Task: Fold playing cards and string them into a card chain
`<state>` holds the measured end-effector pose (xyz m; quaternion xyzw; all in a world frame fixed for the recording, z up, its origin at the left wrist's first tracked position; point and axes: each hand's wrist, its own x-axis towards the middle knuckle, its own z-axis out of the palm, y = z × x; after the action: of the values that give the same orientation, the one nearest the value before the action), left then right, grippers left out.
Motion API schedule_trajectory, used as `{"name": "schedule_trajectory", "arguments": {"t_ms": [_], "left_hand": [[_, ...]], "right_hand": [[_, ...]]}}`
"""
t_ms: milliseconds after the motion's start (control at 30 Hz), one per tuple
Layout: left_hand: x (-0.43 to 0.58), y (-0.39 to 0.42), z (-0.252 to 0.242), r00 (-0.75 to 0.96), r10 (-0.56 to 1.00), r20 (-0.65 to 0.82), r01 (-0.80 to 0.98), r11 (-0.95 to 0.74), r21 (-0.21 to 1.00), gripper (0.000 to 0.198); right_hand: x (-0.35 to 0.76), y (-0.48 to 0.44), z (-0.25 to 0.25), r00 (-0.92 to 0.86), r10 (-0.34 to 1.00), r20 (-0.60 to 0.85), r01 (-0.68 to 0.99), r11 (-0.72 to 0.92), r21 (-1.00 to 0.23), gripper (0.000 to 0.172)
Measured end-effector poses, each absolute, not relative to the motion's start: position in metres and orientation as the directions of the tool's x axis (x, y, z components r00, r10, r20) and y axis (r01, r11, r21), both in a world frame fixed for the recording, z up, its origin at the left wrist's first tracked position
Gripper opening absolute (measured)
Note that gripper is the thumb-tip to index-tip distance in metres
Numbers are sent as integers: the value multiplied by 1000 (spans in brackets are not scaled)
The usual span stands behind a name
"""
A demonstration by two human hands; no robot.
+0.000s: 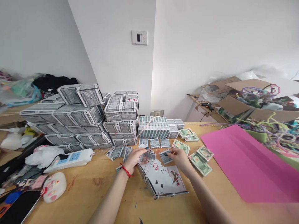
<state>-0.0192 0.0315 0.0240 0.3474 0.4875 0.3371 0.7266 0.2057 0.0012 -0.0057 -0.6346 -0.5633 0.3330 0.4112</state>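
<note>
Before me on the table is a tray-like piece built of playing cards (161,177), its inside showing card faces with a joker, hearts and spades. My left hand (134,158), with a red string bracelet (126,171) at the wrist, is closed on a folded playing card (149,154) at the piece's far left corner. My right hand (180,159) pinches a grey-backed playing card (165,157) just above the far edge. Part of the left fingers is hidden behind the cards. Behind the hands lie several small grey-backed card pieces (154,143).
Stacked card-built boxes (86,118) rise at the back left, beside a row of green-edged card packs (154,126). Green printed bundles (201,163) lie right of my hands, near a pink sheet (238,165). A power strip (72,158) and a phone (21,207) are left.
</note>
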Motion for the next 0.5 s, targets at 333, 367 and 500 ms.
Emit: {"name": "schedule_trajectory", "arguments": {"t_ms": [333, 367, 500], "left_hand": [[-22, 27, 32, 510, 737, -444, -137, 579, 804, 27], [-22, 26, 33, 525, 726, -444, -136, 587, 798, 27], [-23, 25, 35, 578, 689, -436, -162, 621, 767, 28]], "right_hand": [[205, 3, -1, 65, 977, -202, -137, -192, -972, 33], [203, 2, -1, 59, 976, -210, -176, -197, -964, 32], [196, 0, 5, -14, 953, -302, -376, -285, -882, 30]]}}
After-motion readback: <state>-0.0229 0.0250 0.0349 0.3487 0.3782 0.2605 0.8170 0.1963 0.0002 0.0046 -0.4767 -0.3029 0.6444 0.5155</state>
